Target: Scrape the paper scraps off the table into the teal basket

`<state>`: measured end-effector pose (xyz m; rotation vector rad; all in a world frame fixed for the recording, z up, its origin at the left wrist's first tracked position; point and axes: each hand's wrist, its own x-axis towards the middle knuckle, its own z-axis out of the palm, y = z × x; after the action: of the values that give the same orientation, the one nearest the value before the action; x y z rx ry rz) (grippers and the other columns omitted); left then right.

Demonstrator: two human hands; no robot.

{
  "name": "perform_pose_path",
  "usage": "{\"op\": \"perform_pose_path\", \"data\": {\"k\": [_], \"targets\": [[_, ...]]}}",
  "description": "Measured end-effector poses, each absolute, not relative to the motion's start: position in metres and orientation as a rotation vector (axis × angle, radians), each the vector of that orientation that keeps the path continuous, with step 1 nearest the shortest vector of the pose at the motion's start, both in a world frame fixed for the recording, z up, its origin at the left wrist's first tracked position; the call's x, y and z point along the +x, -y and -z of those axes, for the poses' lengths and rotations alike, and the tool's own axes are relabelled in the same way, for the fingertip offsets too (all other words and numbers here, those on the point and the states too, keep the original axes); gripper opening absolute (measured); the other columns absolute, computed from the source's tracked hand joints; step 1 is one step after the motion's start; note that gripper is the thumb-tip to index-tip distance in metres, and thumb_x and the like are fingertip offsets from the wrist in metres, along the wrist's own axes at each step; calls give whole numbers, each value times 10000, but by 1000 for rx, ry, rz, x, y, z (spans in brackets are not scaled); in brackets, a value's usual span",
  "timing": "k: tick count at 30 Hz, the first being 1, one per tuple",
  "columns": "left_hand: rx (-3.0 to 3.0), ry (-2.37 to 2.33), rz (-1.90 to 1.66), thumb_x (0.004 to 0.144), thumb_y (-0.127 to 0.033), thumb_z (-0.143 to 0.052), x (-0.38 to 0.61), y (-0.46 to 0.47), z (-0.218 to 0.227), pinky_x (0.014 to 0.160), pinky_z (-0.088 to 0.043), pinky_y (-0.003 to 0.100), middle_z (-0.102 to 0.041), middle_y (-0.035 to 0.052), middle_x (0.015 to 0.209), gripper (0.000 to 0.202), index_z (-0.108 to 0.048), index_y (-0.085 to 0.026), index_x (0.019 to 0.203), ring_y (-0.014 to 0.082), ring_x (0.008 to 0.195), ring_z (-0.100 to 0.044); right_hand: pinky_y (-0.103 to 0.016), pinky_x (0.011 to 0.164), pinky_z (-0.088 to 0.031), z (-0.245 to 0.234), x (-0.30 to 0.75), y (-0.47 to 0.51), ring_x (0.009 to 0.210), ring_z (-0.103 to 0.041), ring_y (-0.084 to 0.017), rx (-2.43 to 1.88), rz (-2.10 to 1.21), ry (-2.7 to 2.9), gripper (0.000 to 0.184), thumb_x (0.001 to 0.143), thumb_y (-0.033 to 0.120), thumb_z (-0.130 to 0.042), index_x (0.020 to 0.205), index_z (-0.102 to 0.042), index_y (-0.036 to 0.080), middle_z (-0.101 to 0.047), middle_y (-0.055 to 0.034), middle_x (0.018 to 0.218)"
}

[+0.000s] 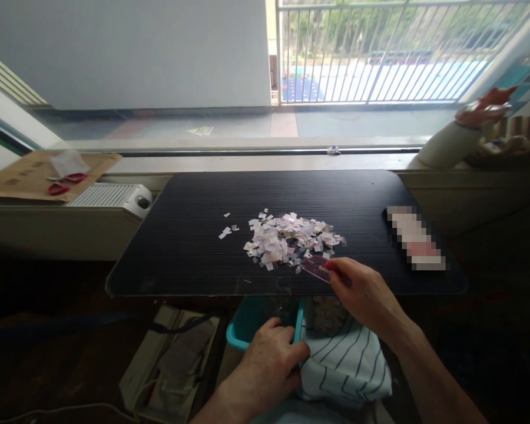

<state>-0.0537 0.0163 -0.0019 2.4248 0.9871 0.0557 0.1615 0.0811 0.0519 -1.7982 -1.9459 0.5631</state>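
A pile of small white paper scraps (287, 235) lies on the black tabletop (189, 253). Between the thumb and fingers of my right hand (362, 288) is a thin, see-through pinkish scraper (317, 268), its rounded end touching the front right edge of the pile. Below the table's front edge, my left hand (276, 356) is closed on the rim of a turquoise bin (241, 338). My fingers hide part of that rim, and the bin's inside is dark. Striped pale cloth (342, 359) covers my lap beside it.
A few loose scraps (225, 232) lie left of the pile. A blurred-out phone-like object (415, 238) is at the table's right. Red-handled scissors (66, 184) rest on brown paper (17, 176) by the window, near a white radiator (112, 195). An open box (172, 359) stands on the floor.
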Motion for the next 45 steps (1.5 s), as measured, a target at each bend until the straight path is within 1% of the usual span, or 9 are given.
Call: {"op": "perform_pose_path", "data": {"k": [6,11,16,21,26,29,36,42,45], "targets": [[2415,-999,-57,764,-219,-686,-54,-16,1,832,-391,366,-563,5,734,93,-646,-222,848,186,726,-535,-318,768,-474,-46,172,-88,842,-670,-209,-1857,-407,1892,202,868,231,-475,934,-664,208,-706,-34,950],[2424,-983,-63,773,-223,-671,-54,-16,1,838,-387,364,-551,3,723,79,-643,-222,846,184,718,-525,-317,737,-478,-47,176,-86,810,-673,-208,-1916,-372,1876,199,861,242,-485,943,-665,222,-712,-24,954],[2437,-973,-55,775,-201,-651,-53,-17,-1,809,-388,356,-541,5,711,66,-645,-213,840,183,701,-514,-287,735,-480,-48,174,-88,803,-671,-186,-1841,-423,1918,209,869,225,-467,937,-665,217,-714,-30,959],[2419,-978,-76,768,-205,-668,-54,-16,-1,815,-388,352,-541,3,712,66,-639,-210,828,178,701,-513,-291,665,-463,-50,180,-85,760,-669,-198,-1951,-266,1937,184,854,241,-489,905,-665,227,-718,-29,919],[2422,-988,-52,764,-201,-673,-53,-15,0,820,-388,366,-559,7,723,94,-656,-219,855,186,713,-526,-280,723,-470,-47,172,-92,784,-664,-180,-1793,-397,1949,209,875,221,-467,938,-666,212,-707,-39,949],[2434,-986,-57,758,-205,-676,-53,-15,0,821,-387,368,-558,6,720,94,-652,-219,848,185,706,-523,-286,747,-469,-45,171,-95,823,-665,-188,-1796,-435,1942,211,874,212,-468,941,-669,205,-705,-42,965],[2440,-962,-51,774,-215,-659,-53,-16,0,776,-390,342,-546,10,712,65,-651,-210,839,184,693,-519,-298,712,-476,-45,183,-88,764,-662,-189,-1882,-330,1894,203,855,229,-488,936,-673,213,-714,-41,946],[2434,-968,-51,763,-188,-657,-52,-17,-1,791,-389,357,-553,12,720,92,-653,-209,853,189,700,-524,-288,743,-483,-50,170,-86,827,-670,-195,-1811,-425,1940,206,863,212,-476,919,-673,210,-713,-48,941],[2424,-973,-46,770,-186,-648,-53,-16,-1,790,-390,355,-554,12,723,97,-652,-210,864,188,703,-522,-279,721,-483,-51,168,-87,798,-667,-184,-1769,-475,1958,200,863,211,-481,920,-672,215,-715,-38,935]]}}
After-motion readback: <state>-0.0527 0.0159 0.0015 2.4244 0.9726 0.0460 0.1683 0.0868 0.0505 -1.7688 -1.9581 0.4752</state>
